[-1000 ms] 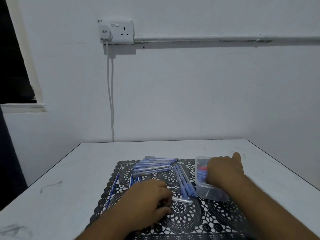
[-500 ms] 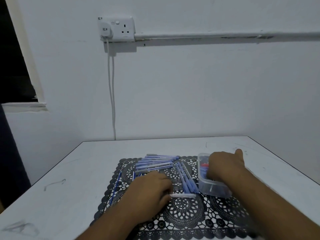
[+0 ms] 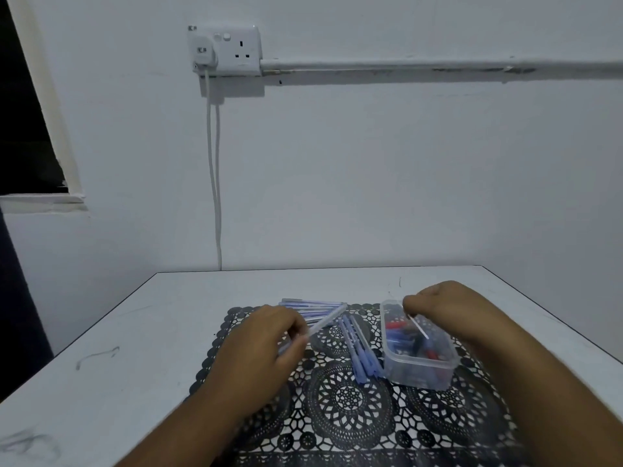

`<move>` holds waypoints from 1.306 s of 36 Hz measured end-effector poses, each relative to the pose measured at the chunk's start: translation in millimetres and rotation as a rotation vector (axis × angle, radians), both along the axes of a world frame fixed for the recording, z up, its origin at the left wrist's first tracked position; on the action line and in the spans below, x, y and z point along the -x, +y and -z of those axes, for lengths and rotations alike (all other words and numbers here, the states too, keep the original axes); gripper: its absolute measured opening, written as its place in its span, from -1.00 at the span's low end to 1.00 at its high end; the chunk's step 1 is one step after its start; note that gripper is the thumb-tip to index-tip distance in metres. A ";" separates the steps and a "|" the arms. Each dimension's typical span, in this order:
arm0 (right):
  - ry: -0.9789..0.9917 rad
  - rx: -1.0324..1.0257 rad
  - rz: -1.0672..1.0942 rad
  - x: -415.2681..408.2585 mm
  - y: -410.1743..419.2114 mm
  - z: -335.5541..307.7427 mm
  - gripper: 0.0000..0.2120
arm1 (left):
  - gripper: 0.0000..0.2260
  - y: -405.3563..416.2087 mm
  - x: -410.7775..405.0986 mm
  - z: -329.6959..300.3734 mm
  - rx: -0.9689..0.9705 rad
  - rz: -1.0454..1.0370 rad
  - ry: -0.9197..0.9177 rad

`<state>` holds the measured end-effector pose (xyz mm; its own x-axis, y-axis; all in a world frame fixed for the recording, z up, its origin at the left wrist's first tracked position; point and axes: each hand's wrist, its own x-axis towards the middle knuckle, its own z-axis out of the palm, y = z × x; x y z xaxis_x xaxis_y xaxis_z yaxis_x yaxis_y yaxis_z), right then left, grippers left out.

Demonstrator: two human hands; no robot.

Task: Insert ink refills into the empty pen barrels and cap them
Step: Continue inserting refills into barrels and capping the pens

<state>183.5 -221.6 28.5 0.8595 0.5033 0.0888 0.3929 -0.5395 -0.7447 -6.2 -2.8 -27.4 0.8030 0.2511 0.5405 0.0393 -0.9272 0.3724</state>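
Note:
My left hand (image 3: 266, 345) grips a clear empty pen barrel (image 3: 325, 322), lifted off the mat and slanting up to the right. Over the clear plastic box (image 3: 419, 372), my right hand (image 3: 438, 308) pinches a thin white ink refill (image 3: 418, 326) that points down and right. The box holds red and blue small parts. A row of blue capped pens (image 3: 313, 306) lies at the mat's far edge, partly behind the barrel. Another bunch of blue pens (image 3: 359, 348) lies just left of the box.
A black lace mat (image 3: 350, 409) covers the near middle of the white table (image 3: 135, 348). The wall behind carries a socket (image 3: 224, 50) with a plug and a white cable (image 3: 215, 183) hanging behind the table. A dark window opening is at far left.
My left hand has lifted the clear barrel off the mat and tilted it upward. My right hand has come up out of the box holding a refill.

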 end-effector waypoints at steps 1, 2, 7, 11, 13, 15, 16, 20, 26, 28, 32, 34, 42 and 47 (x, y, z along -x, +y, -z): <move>0.018 -0.046 -0.032 3.0 -1.6 -0.7 -0.70 | -0.89 1.8 0.0 1.3 0.019 0.002 -0.025; 0.033 -0.085 -0.066 6.4 -2.3 -1.2 -0.70 | -0.89 3.5 -0.2 2.4 0.033 0.005 -0.047; 0.173 -0.259 -0.243 18.1 3.7 -2.9 -0.70 | -0.88 8.6 -3.0 2.0 0.097 0.011 -0.090; 0.247 -0.274 -0.347 19.0 8.6 5.4 -0.84 | -0.86 10.4 -0.8 2.3 0.108 0.004 -0.074; 0.250 -0.285 -0.364 18.7 8.9 8.1 -0.83 | -0.85 10.4 0.4 1.8 0.107 0.010 -0.071; 0.243 -0.288 -0.381 18.9 9.2 8.0 -0.78 | -0.83 11.1 1.1 1.2 0.101 0.015 -0.086; 0.235 -0.285 -0.384 19.4 9.4 7.4 -0.77 | -0.84 11.5 1.2 0.5 0.094 0.015 -0.097; 0.286 -0.291 -0.427 23.1 9.3 7.6 -0.83 | -0.93 12.3 2.3 -2.0 0.081 0.021 -0.147; 0.521 -0.441 -0.531 25.8 11.4 9.9 -0.78 | -0.85 20.1 2.8 -1.4 0.085 -0.013 -0.144; 0.576 -0.475 -0.542 27.9 12.4 10.0 -0.81 | -0.84 21.1 3.5 -1.8 0.090 -0.024 -0.139; 0.662 -0.507 -0.492 30.9 14.2 10.3 -0.85 | -0.83 21.7 4.3 -1.9 0.088 -0.037 -0.135; 0.691 -0.489 -0.463 31.0 14.3 10.6 -0.85 | -0.83 22.2 4.0 -1.5 0.086 -0.046 -0.132; 0.554 -0.384 -0.416 28.8 14.9 10.7 -0.88 | -0.81 28.7 2.8 0.5 0.092 -0.043 -0.139; 0.375 -0.406 -0.336 24.9 15.2 13.1 -0.88 | -0.82 30.0 4.1 -0.4 0.093 -0.047 -0.157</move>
